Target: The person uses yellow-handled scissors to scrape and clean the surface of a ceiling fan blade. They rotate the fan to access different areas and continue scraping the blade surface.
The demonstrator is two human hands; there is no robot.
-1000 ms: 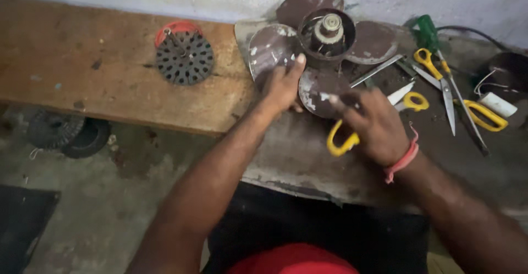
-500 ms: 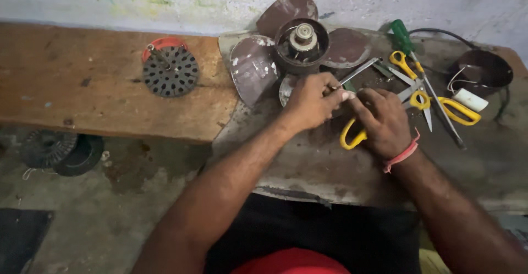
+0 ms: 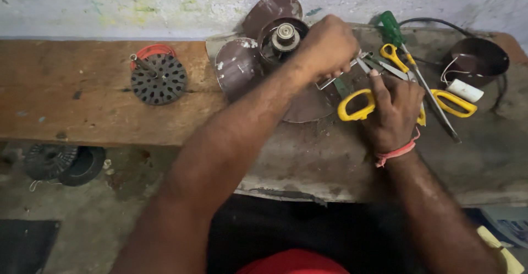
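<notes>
The left hand (image 3: 328, 45) is curled closed around the end of a thin metal tool (image 3: 352, 67), a flat grey strip that pokes out from under the fist toward the right. The right hand (image 3: 393, 111) lies just beside it, fingers bent down over a pair of yellow-handled scissors (image 3: 355, 104); one yellow loop shows at the left of the palm, and the forefinger stretches up toward the metal strip. Whether that hand truly grips the scissors or only presses on them, I cannot tell. A pink band (image 3: 397, 153) circles the right wrist.

Both hands work over a small brown fan (image 3: 242, 67) lying on the grey surface (image 3: 330, 158), its rounded blades spread about a dark hub (image 3: 280, 37) with a metal shaft standing up in the middle. The left fist sits just right of that hub, above one blade.

To the right lie a second pair of yellow scissors (image 3: 454, 103), a green-handled screwdriver (image 3: 391, 27) and a dark round bowl (image 3: 477, 60) with a small white block (image 3: 465, 91) and wire beside it. To the left, on a wooden plank (image 3: 66, 92), rests a black perforated disc (image 3: 159, 78) with a red rim. On the floor below sit dark round parts (image 3: 60, 163).
</notes>
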